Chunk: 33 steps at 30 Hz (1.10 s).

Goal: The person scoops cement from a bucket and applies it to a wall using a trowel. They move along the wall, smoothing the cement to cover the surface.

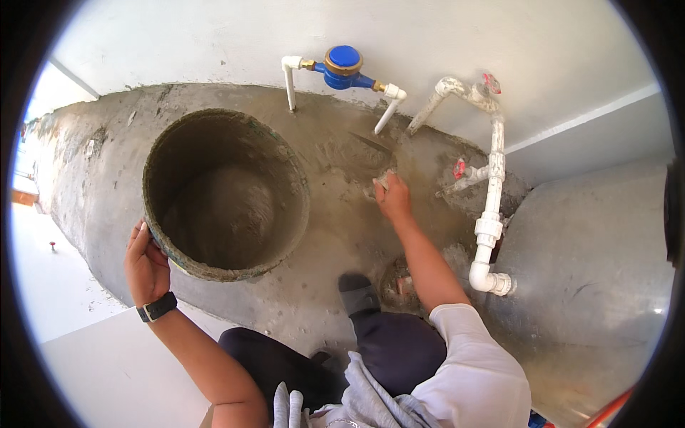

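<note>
A cement-caked bucket (182, 164) with grey wet mix (221, 214) inside stands at the left of the grey ledge. My left hand (146, 260) is closed on its left rim, with a dark watch on that wrist. My right hand (392, 196) grips the mortar-smeared handle of a trowel, whose blade (371, 143) lies on wet grey mortar (335, 153) beside the bucket, below a blue water meter (339, 71).
White pipes (492, 185) with red valve handles (460, 170) rise at the right beside a metal tank (585, 250). A white wall (556, 57) runs behind. My feet are on the grey concrete (100, 178), whose left edge curves above a white surface (64, 278).
</note>
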Each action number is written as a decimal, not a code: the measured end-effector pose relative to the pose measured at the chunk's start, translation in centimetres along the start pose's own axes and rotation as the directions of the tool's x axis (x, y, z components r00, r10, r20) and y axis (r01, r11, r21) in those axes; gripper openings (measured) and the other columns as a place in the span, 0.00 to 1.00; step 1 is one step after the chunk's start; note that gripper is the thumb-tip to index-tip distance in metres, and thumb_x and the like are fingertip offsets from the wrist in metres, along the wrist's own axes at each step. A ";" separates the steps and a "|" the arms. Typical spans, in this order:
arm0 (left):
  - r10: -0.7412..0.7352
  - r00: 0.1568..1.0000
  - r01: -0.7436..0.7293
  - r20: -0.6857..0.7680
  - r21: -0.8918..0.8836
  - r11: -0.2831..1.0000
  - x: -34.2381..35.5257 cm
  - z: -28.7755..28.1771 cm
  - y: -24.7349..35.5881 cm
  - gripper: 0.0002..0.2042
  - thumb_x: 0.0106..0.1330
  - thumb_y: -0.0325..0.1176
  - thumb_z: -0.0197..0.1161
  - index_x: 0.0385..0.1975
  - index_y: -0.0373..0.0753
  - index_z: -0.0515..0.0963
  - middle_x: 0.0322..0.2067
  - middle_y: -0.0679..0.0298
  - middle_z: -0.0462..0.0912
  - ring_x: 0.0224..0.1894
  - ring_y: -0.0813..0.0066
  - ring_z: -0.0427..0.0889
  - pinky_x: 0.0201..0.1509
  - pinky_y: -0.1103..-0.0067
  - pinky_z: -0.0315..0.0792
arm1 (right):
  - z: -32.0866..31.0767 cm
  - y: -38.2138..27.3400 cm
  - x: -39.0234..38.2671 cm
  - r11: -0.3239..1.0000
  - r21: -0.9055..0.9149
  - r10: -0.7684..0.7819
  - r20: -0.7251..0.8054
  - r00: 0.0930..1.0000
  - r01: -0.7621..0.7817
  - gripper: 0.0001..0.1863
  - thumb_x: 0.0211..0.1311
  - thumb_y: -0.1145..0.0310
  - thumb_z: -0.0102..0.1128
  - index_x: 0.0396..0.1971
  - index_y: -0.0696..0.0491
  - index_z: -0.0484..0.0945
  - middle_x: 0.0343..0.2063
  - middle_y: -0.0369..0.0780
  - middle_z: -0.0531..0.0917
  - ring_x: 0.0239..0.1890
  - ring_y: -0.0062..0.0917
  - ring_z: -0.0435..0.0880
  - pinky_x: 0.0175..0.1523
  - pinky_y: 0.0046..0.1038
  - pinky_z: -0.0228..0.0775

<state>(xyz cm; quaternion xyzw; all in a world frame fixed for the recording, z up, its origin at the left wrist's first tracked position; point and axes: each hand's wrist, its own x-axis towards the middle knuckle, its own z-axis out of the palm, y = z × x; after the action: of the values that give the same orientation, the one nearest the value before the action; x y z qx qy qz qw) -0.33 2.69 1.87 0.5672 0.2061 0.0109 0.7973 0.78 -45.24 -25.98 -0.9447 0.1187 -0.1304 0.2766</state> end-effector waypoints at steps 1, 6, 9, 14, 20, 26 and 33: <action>0.013 0.998 -0.012 0.064 -0.008 1.000 0.1 0.1 0.0 0.13 0.76 0.30 0.48 0.53 0.31 0.73 0.43 0.60 0.84 0.40 0.75 0.83 0.45 0.78 0.76 | 0.1 0.0 -0.1 1.000 -0.007 -0.014 -0.018 1.000 0.013 0.17 0.59 0.62 0.66 0.38 0.61 0.78 0.38 0.56 0.82 0.42 0.54 0.81 0.47 0.47 0.73; 0.043 0.997 -0.041 0.057 -0.037 0.998 0.1 0.3 -0.3 0.12 0.77 0.30 0.48 0.53 0.31 0.73 0.42 0.61 0.85 0.39 0.75 0.83 0.42 0.79 0.76 | -1.1 -1.0 0.2 0.985 -0.102 0.153 0.165 0.974 -0.137 0.16 0.58 0.61 0.66 0.37 0.60 0.79 0.38 0.53 0.83 0.43 0.52 0.81 0.48 0.46 0.74; 0.019 0.996 -0.018 0.090 -0.013 1.000 0.2 -0.2 -0.3 0.13 0.77 0.30 0.48 0.53 0.31 0.73 0.43 0.61 0.85 0.39 0.76 0.83 0.42 0.80 0.76 | -2.9 -1.4 0.2 0.954 -0.116 0.293 0.154 0.944 -0.277 0.17 0.59 0.62 0.66 0.41 0.60 0.80 0.40 0.52 0.84 0.45 0.49 0.83 0.50 0.45 0.75; 0.011 0.989 -0.007 0.150 -0.025 1.000 0.9 -1.7 -0.5 0.14 0.77 0.31 0.47 0.55 0.30 0.73 0.49 0.58 0.82 0.48 0.73 0.81 0.52 0.77 0.75 | -4.2 0.1 2.2 0.842 -0.288 0.495 0.072 0.866 -0.457 0.15 0.58 0.65 0.64 0.38 0.63 0.82 0.37 0.53 0.85 0.44 0.49 0.83 0.49 0.43 0.77; 0.010 0.981 -0.001 0.193 -0.047 0.999 1.3 -2.9 -0.5 0.15 0.77 0.30 0.46 0.56 0.30 0.72 0.52 0.57 0.81 0.53 0.72 0.80 0.59 0.76 0.73 | -2.2 3.4 7.7 0.877 -0.251 0.457 0.170 0.873 -0.410 0.10 0.58 0.71 0.61 0.35 0.61 0.84 0.45 0.54 0.83 0.50 0.50 0.82 0.52 0.44 0.76; 0.004 0.986 0.002 0.164 -0.038 0.999 0.9 -2.4 -0.3 0.15 0.77 0.29 0.45 0.56 0.29 0.71 0.52 0.57 0.81 0.54 0.72 0.80 0.60 0.76 0.73 | 1.2 5.4 9.5 0.880 -0.289 0.432 0.156 0.888 -0.377 0.11 0.58 0.70 0.61 0.37 0.61 0.85 0.47 0.54 0.82 0.50 0.49 0.82 0.53 0.44 0.76; 0.041 0.995 -0.037 0.091 -0.036 0.999 0.7 -1.6 -0.3 0.14 0.77 0.30 0.46 0.55 0.30 0.72 0.47 0.58 0.83 0.47 0.73 0.83 0.53 0.77 0.77 | 0.0 5.7 2.6 0.914 -0.244 0.363 0.138 0.921 -0.324 0.14 0.57 0.67 0.68 0.37 0.63 0.83 0.39 0.56 0.84 0.45 0.51 0.83 0.50 0.44 0.75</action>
<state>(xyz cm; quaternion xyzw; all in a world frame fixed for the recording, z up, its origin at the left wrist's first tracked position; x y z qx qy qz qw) -0.29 4.16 0.93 0.5574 0.1581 0.0040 0.8150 2.38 -50.64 -28.65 -0.9411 0.2714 0.0200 0.2005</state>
